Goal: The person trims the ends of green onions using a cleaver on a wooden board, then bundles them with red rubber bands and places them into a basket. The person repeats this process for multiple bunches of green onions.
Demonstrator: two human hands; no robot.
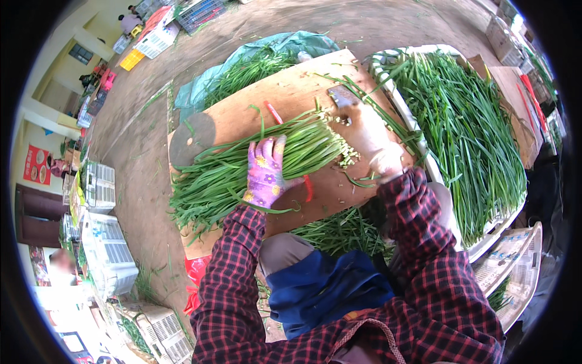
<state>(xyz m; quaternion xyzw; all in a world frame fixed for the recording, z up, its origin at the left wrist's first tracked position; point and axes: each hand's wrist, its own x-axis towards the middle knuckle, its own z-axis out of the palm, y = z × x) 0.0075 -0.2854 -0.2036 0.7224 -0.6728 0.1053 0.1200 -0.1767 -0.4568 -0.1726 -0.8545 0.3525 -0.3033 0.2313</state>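
A bundle of green garlic chives (295,145) lies across a wooden board (313,200), with pale trimmed stem ends (348,157) beside its right end. My left hand (266,173), in a purple flowered glove, rests on top of the bundle and presses it. My right hand (366,132), blurred and in a pale glove, is just right of the stem ends. It holds a metal blade (343,96) whose handle is hidden in the hand. Red tape strips (273,113) pass under the bundle. A dark round disc (192,139) is at the board's left end.
A white crate (409,109) full of long chives (459,132) stands right of the board. Behind the board, a teal sheet (191,91) holds more greens. Loose leaves lie below the board near my knees. White crates (109,255) line the left side, where a person (63,268) is visible.
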